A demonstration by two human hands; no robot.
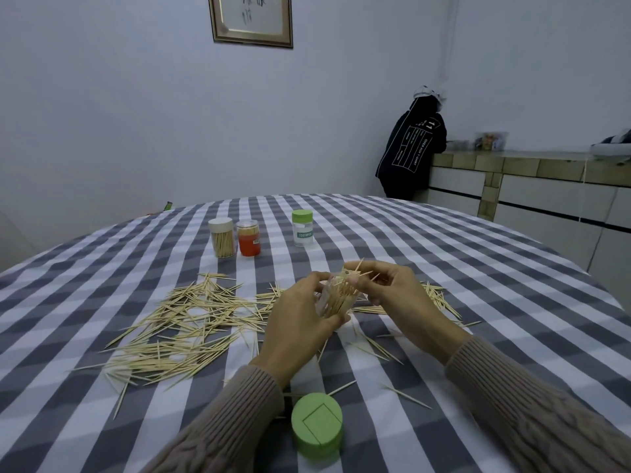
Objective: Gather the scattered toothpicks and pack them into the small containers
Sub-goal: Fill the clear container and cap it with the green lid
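Toothpicks [336,298] (a bundle) — between both hands [345,302]

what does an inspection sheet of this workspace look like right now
surface: checked tablecloth, grey and white
job's things: scattered toothpicks; clear container half packed; three jars upright at the back; green lid lying near the front edge
clutter: nothing seen
grips: left hand holds the container; right hand pinches toothpicks at its mouth
cables: nothing seen
surroundings: framed picture on the wall; a person at a tiled counter
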